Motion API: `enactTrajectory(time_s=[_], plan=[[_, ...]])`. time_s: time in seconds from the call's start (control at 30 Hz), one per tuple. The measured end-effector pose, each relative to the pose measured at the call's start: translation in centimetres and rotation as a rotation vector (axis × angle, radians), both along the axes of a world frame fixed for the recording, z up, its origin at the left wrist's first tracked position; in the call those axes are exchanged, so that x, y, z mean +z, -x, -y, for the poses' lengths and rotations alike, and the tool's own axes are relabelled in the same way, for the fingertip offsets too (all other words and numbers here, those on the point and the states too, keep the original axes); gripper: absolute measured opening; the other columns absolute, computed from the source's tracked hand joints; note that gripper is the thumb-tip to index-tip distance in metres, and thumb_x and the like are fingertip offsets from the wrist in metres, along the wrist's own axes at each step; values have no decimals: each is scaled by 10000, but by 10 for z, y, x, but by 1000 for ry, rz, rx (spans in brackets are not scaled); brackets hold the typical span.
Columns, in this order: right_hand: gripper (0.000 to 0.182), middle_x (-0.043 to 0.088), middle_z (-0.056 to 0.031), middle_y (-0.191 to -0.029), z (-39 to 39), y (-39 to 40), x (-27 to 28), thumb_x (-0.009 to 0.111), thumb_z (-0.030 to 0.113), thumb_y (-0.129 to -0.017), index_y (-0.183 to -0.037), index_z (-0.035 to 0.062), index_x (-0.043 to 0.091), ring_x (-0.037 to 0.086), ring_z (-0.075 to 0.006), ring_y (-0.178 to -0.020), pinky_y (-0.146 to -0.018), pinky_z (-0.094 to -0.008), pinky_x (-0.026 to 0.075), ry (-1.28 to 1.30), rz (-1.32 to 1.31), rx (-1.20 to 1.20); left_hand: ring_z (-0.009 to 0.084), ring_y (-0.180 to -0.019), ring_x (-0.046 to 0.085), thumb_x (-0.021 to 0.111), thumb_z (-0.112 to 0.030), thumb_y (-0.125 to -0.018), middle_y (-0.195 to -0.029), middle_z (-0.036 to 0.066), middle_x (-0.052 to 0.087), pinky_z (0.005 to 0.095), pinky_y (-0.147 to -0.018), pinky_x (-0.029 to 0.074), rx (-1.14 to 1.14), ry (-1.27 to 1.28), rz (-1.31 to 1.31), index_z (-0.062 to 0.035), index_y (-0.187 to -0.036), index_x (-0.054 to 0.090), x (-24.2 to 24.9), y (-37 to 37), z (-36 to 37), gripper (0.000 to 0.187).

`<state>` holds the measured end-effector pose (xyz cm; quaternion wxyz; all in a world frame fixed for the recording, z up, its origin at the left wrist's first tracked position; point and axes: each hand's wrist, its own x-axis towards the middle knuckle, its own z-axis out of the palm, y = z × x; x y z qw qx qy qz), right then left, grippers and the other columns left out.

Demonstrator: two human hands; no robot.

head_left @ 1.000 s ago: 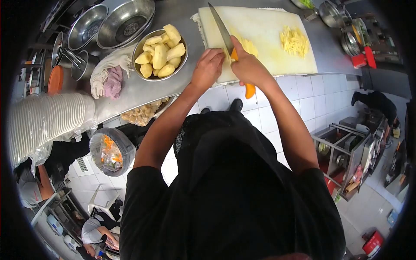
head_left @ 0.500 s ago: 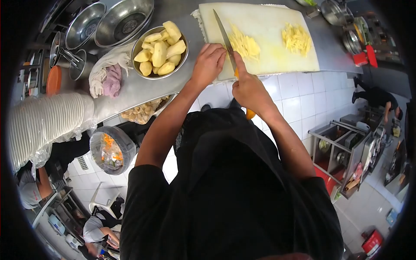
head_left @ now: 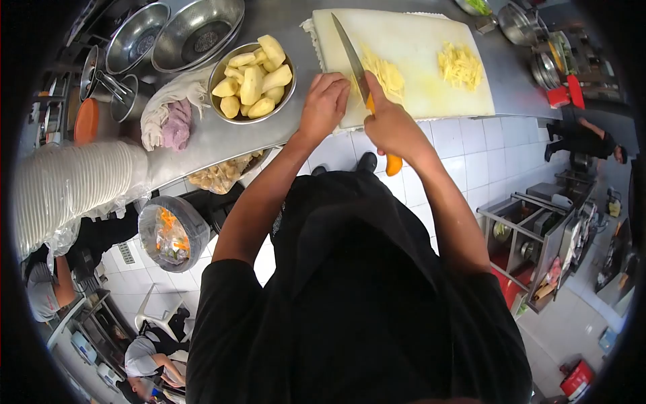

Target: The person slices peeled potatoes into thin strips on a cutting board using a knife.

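My right hand (head_left: 396, 131) is wrapped round the orange handle of a kitchen knife (head_left: 348, 48), its index finger laid along the blade. The blade points away over the left part of a white cutting board (head_left: 420, 40). Beside it, at the board's near left edge, my left hand (head_left: 324, 106) has its fingers curled and pressed together; what lies under them is hidden. A pile of thin potato strips (head_left: 383, 75) sits just right of the blade, and a second pile of strips (head_left: 461, 65) lies farther right. Peeled potatoes (head_left: 252, 84) fill a metal bowl (head_left: 252, 121) left of my left hand.
Two large metal bowls (head_left: 198, 34) stand at the back left. Crumpled cloths (head_left: 176, 124) and a wrapped stack of plates (head_left: 81, 185) lie on the left. Below the counter (head_left: 222, 138) is a lined waste bin (head_left: 195, 229). Co-workers (head_left: 582, 141) are at the right and lower left.
The knife and my right hand have shifted slightly right and toward me, opening a gap from my left fingers. The co-worker at the right stands differently.
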<state>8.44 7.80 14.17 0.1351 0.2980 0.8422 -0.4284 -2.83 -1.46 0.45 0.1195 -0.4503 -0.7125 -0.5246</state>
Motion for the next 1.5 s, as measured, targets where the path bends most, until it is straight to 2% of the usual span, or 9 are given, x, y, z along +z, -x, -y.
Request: enactTrajectory(time_s=[0.17,0.37,0.57,0.67,0.9,1.1,1.2,1.4,1.5], plan=[[794,669,-321,-862,7,-13,-33,445,21,-835,-1576,64,163,656,-351,-561,-671,-461,547,-153,-100,40,305,-873,596,707,0,-811,-939,98,646,397,-798,512,45,16,8,1,-892,718,0,1,-8,81],[794,657,-331,-829,-1,-6,-62,454,38,-829,-1573,71,180,665,-366,-595,-662,-460,542,-310,-302,75,299,-892,588,715,-6,-805,-937,93,634,393,-810,508,54,40,15,-4,-889,725,1,-1,-7,84],[828,680,-320,-952,-13,26,-15,453,28,-817,-1583,87,144,658,-332,-540,-605,-426,554,22,-69,-23,305,-897,589,710,-16,-817,-957,100,638,395,-812,501,48,27,40,-4,-904,726,1,0,-5,89],[817,679,-321,-984,-2,8,-1,442,17,-832,-1586,87,134,647,-318,-511,-604,-428,558,38,-1,-20,313,-896,589,702,-21,-828,-965,106,640,401,-815,495,84,26,76,-2,-909,724,-1,-3,-1,86],[792,667,-310,-779,9,-15,-43,434,5,-851,-1583,74,139,643,-352,-525,-640,-463,541,-156,-169,43,318,-886,582,701,-28,-830,-955,107,634,411,-809,489,98,31,77,-3,-893,719,1,0,-6,71],[803,664,-311,-782,11,-14,-39,454,21,-843,-1579,63,137,647,-380,-559,-688,-485,538,-173,-157,45,311,-883,569,716,-33,-808,-927,96,614,407,-796,492,113,40,66,-18,-881,727,1,-2,-9,76],[816,666,-315,-808,4,-10,-68,462,26,-833,-1581,76,140,649,-386,-575,-687,-487,537,-327,-349,81,310,-887,564,723,-27,-796,-933,93,614,404,-793,491,107,47,57,-21,-883,731,0,-1,-9,88],[823,675,-308,-1011,-11,33,-20,450,25,-827,-1586,105,140,651,-324,-545,-628,-432,549,51,-76,-45,312,-933,578,703,-20,-835,-979,103,638,397,-831,478,75,101,94,-17,-931,727,1,-1,-5,99],[815,668,-299,-1052,-7,19,-8,444,22,-835,-1586,97,134,641,-291,-525,-604,-410,550,61,-31,-41,312,-937,579,697,-17,-840,-984,110,639,399,-837,478,83,81,127,-11,-935,726,1,-3,-3,99]])
